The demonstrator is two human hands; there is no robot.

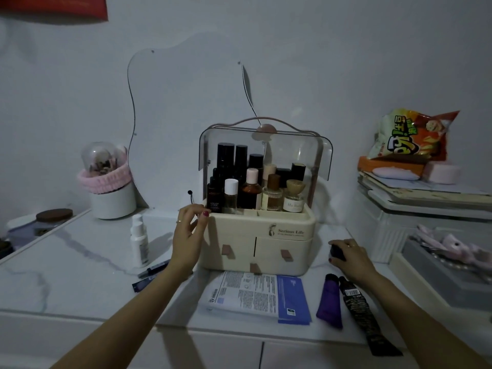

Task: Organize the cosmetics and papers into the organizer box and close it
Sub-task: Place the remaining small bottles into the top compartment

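Your left hand (pixel 189 233) is raised at the upper left corner of the cream organizer box (pixel 257 237), fingers loosely curled with thumb and forefinger close together at the rim; you can't tell whether they pinch anything. Your right hand (pixel 348 255) rests on the marble table (pixel 80 262) just right of the box, fingers curled over a small dark round object (pixel 336 253).

The box sits toward the back of the table, near the middle. Its clear lid (pixel 266 147) is swung up and open, and the top tray is packed with upright bottles (pixel 250 182). The three drawers with pink pulls are pushed in.

A stack of papers (pixel 255 295) with a blue sachet lies at the front edge, touching the box's base. Just right of it lie a purple tube (pixel 330 302) and a black tube (pixel 362 312), side by side, the black one reaching over the front edge. Left of the box stands a white bottle (pixel 139 239), with a black pen (pixel 154 269) near it.
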